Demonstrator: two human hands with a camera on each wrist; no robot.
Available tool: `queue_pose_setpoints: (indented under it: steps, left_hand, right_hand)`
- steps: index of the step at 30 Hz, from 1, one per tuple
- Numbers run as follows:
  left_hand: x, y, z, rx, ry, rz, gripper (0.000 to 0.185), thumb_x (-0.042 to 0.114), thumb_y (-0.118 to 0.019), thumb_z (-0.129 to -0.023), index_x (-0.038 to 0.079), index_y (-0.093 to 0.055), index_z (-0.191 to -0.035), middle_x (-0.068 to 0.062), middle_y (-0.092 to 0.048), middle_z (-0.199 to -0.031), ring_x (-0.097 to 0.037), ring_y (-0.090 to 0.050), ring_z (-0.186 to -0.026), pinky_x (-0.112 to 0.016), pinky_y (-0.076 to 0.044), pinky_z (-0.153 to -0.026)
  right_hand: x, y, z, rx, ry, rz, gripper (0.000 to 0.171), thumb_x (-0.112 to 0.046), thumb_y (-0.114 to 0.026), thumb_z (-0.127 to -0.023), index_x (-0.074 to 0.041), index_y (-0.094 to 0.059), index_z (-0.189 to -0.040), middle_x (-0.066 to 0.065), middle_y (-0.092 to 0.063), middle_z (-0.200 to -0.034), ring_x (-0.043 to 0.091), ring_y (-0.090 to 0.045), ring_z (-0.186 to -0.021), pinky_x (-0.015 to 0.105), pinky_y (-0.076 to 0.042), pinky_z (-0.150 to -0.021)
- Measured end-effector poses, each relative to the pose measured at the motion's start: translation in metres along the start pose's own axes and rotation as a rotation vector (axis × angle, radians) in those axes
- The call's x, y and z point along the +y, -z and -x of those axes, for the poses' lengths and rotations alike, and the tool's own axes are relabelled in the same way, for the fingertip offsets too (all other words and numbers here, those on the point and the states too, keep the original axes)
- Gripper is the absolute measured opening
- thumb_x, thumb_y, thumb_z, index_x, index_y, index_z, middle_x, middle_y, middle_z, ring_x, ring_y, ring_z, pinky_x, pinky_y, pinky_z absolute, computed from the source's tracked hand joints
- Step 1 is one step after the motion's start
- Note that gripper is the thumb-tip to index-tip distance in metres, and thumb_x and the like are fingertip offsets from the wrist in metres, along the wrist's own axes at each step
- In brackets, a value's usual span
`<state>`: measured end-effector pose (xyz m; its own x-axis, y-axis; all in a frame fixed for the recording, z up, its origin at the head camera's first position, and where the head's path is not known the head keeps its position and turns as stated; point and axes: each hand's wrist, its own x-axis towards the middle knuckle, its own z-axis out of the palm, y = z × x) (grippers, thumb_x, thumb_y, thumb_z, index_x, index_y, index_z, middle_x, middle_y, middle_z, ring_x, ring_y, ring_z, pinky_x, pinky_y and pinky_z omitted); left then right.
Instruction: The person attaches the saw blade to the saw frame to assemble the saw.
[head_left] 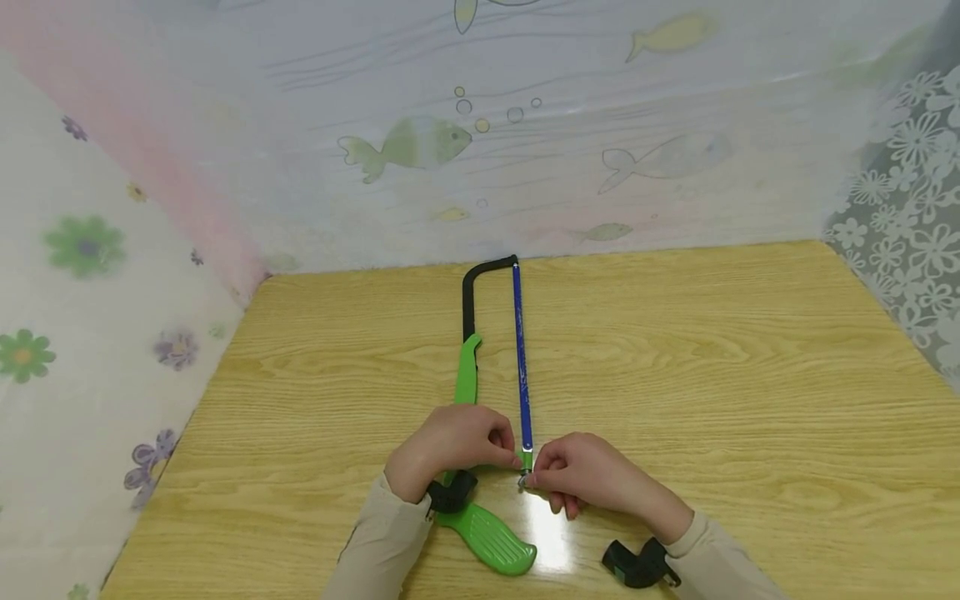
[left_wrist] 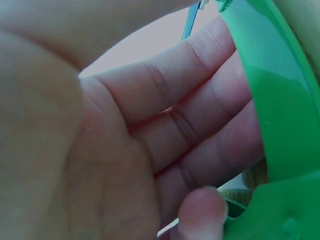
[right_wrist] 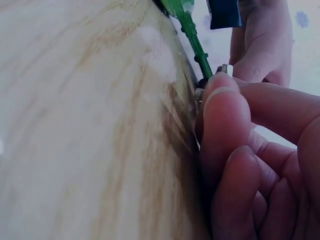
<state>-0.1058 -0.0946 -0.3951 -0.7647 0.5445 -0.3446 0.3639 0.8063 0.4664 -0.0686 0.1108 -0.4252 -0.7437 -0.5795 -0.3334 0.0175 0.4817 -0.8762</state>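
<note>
A hacksaw lies on the table with its green handle [head_left: 495, 542] toward me and its black frame end [head_left: 468, 300] pointing away. Its blue blade [head_left: 522, 358] runs along the right side. My left hand [head_left: 457, 437] is over the green frame, its thumb and fingertips pinching the green blade holder at the blade's near end. In the left wrist view, several fingers lie against the green frame [left_wrist: 265, 95]. My right hand [head_left: 588, 471] pinches the small metal wing nut [head_left: 522, 481] just below that holder. Fingertips hide much of the nut in the right wrist view.
The wood-grain table [head_left: 712, 358] extends to both sides of the saw. A fish-patterned curtain [head_left: 540, 183] hangs along the back edge, and a flowered one [head_left: 97, 317] stands at left. Black wrist mounts [head_left: 637, 564] sit under both wrists.
</note>
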Motion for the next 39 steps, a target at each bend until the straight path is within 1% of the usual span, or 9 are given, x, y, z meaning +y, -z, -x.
queue_pose_setpoints:
  steps: [7,16,22,29,39]
  left_hand:
    - [0.0010,0.0005,0.0009,0.005,-0.006,-0.006,0.019,0.044,-0.067,-0.079,0.031,-0.060,-0.068,0.017,-0.055,-0.066,-0.002,-0.048,-0.058,-0.025,-0.038,-0.056]
    - [0.0016,-0.0004,0.0009,0.002,-0.006,-0.007,0.017,0.043,-0.067,-0.079,0.030,-0.061,-0.069,0.017,-0.055,-0.067,-0.003,-0.048,-0.059,-0.025,-0.038,-0.056]
    - [0.0021,-0.0002,0.0011,0.004,-0.007,-0.008,0.017,0.042,-0.067,-0.080,0.030,-0.061,-0.070,0.017,-0.055,-0.067,-0.003,-0.048,-0.059,-0.025,-0.039,-0.057]
    - [0.0016,-0.0002,-0.0001,0.009,-0.017,-0.002,0.011,0.032,-0.066,-0.080,0.030,-0.063,-0.071,0.017,-0.055,-0.067,-0.002,-0.048,-0.059,-0.024,-0.039,-0.056]
    - [0.0003,-0.0016,-0.0004,0.008,-0.008,-0.004,0.009,0.035,-0.067,-0.079,0.033,-0.063,-0.072,0.019,-0.056,-0.066,-0.002,-0.048,-0.058,-0.024,-0.038,-0.056]
  right_hand:
    - [-0.0008,-0.0001,0.0002,0.000,0.006,0.025,0.031,-0.041,-0.059,-0.087,-0.015,-0.065,-0.072,-0.001,-0.064,-0.059,0.015,-0.056,-0.043,0.028,-0.044,-0.044]
    - [-0.0018,-0.0015,0.0008,0.007,0.000,0.026,0.034,-0.044,-0.057,-0.088,-0.016,-0.066,-0.071,0.000,-0.063,-0.059,0.015,-0.056,-0.043,0.033,-0.048,-0.047]
    - [-0.0031,-0.0027,0.0008,0.020,0.003,0.051,0.036,-0.046,-0.056,-0.087,-0.016,-0.065,-0.070,-0.002,-0.063,-0.058,0.014,-0.056,-0.043,0.030,-0.047,-0.046]
    - [-0.0047,-0.0046,0.0019,0.048,-0.015,0.081,0.041,-0.052,-0.056,-0.085,-0.016,-0.064,-0.067,-0.003,-0.060,-0.055,0.014,-0.057,-0.043,0.030,-0.046,-0.046]
    - [-0.0065,-0.0046,0.0034,0.046,-0.011,0.101,0.040,-0.051,-0.055,-0.086,-0.017,-0.063,-0.068,-0.004,-0.061,-0.056,0.015,-0.057,-0.045,0.029,-0.044,-0.046]
